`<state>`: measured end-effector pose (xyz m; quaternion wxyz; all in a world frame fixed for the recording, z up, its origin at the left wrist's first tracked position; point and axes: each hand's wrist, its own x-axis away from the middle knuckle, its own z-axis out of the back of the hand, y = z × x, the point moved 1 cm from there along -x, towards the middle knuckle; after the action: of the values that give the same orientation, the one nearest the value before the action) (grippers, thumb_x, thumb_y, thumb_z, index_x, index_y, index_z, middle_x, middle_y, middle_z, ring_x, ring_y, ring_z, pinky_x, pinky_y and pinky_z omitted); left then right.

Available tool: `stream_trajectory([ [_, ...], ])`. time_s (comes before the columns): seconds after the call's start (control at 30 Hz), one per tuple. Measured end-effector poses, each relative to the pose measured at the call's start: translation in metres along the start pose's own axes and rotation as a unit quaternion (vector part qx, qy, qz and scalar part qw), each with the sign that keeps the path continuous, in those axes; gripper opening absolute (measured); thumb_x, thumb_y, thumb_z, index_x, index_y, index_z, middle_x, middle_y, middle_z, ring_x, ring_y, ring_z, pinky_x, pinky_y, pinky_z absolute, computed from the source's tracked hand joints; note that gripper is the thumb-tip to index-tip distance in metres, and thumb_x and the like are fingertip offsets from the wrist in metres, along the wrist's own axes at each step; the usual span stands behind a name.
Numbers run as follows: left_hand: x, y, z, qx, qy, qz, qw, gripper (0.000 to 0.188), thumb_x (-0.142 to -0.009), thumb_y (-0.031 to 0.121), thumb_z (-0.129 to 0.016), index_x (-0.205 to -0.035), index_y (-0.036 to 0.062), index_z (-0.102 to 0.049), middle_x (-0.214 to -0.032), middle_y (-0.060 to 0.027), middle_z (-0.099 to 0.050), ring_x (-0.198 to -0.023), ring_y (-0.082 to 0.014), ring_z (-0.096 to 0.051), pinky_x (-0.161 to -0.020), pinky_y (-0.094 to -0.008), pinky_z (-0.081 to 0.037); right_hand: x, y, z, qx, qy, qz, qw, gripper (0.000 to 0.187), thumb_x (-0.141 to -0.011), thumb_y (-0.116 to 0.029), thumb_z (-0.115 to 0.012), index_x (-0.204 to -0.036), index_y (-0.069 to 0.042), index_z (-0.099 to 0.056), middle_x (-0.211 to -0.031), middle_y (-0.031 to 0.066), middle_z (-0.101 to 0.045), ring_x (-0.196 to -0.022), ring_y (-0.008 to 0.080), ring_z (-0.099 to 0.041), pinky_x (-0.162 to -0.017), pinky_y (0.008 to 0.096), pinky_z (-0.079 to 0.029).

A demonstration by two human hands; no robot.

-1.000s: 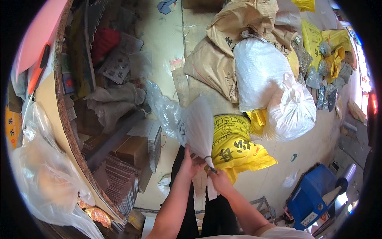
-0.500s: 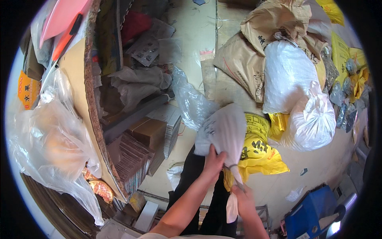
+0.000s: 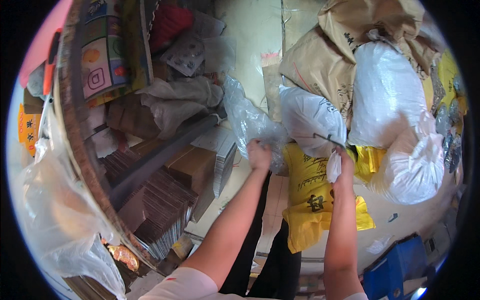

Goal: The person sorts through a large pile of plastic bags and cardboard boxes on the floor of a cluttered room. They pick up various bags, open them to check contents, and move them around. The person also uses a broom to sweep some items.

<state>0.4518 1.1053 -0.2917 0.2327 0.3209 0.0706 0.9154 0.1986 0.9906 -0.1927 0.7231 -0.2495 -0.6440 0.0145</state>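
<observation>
My right hand point(image 3: 345, 162) is closed around the twisted neck of a full white sack point(image 3: 312, 120). The sack leans against brown paper sacks, and its loose end pokes out of my fist. A thin dark bent strip point(image 3: 327, 137), perhaps a tie, shows at the neck. My left hand point(image 3: 259, 156) has its fingers curled on the lower part of a clear plastic bag point(image 3: 245, 112), which looks crumpled. Between and below my hands lies a yellow woven sack point(image 3: 312, 190) with dark printing.
Brown paper sacks point(image 3: 315, 65), a tall white woven sack point(image 3: 387, 90) and a knotted white bag point(image 3: 412, 162) crowd the right. Flat cardboard stacks point(image 3: 162, 205) fill a shelf on the left, behind a worn board edge point(image 3: 75, 115). A blue bin point(image 3: 395, 267) stands lower right.
My right hand has carried the white sack up and right, from over the yellow sack to beside the paper sacks. My left hand has left the white sack and moved to the clear bag.
</observation>
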Motion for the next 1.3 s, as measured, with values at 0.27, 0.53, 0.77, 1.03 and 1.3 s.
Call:
stream_trajectory([
  [0.27,-0.094,-0.162,-0.057,0.103,-0.08,0.281,0.951,0.101,-0.081,0.045,-0.08,-0.151,0.003,-0.022,-0.134,-0.0213,-0.059,-0.117,-0.0328,-0.06,-0.093,-0.0427,-0.05,0.012,0.034,0.027,0.438,0.061,0.265,0.857,0.022,-0.096,-0.023,-0.066,-0.097,-0.001,-0.063,-0.07,0.0067,-0.055,-0.066,0.0141,-0.047,-0.062,0.0328,-0.042],
  [0.53,-0.084,-0.024,0.015,0.383,-0.002,0.1,0.918,0.038,-0.097,0.015,-0.048,-0.132,0.0004,-0.053,-0.115,-0.0137,-0.063,-0.101,-0.0237,-0.059,-0.085,-0.0397,-0.05,0.022,0.038,0.008,0.449,0.081,0.275,0.846,0.021,-0.095,-0.015,-0.065,-0.109,0.001,-0.062,-0.081,0.0163,-0.063,-0.069,0.0277,-0.057,-0.067,0.0389,-0.047],
  [0.77,0.018,0.096,0.156,0.296,-0.073,-0.119,0.945,0.024,-0.096,0.01,-0.049,-0.112,-0.001,-0.063,-0.094,-0.0134,-0.07,-0.084,-0.0244,-0.066,-0.079,-0.0375,-0.052,0.068,0.021,0.005,0.512,0.045,0.43,0.742,0.061,-0.08,0.0,-0.067,-0.137,0.004,-0.045,-0.127,0.0244,-0.053,-0.119,0.0459,-0.049,-0.105,0.0518,-0.037],
  [1.03,0.128,0.14,0.16,0.311,-0.157,-0.18,0.92,0.026,-0.095,0.011,-0.052,-0.115,-0.0003,-0.064,-0.101,-0.0217,-0.07,-0.093,-0.0383,-0.068,-0.081,-0.0427,-0.052,0.119,0.02,0.014,0.506,0.023,0.392,0.768,0.06,-0.082,-0.005,-0.064,-0.138,0.003,-0.047,-0.134,0.0264,-0.052,-0.126,0.0456,-0.047,-0.11,0.0494,-0.036],
  [1.3,0.033,0.14,0.221,0.362,-0.051,-0.04,0.93,0.033,-0.094,0.013,-0.052,-0.119,-0.004,-0.063,-0.103,-0.0095,-0.069,-0.093,-0.0181,-0.061,-0.086,-0.0336,-0.048,0.149,0.029,-0.001,0.492,0.016,0.411,0.767,0.053,-0.085,-0.003,-0.066,-0.135,0.003,-0.049,-0.134,0.0258,-0.052,-0.124,0.0442,-0.048,-0.11,0.048,-0.037],
])
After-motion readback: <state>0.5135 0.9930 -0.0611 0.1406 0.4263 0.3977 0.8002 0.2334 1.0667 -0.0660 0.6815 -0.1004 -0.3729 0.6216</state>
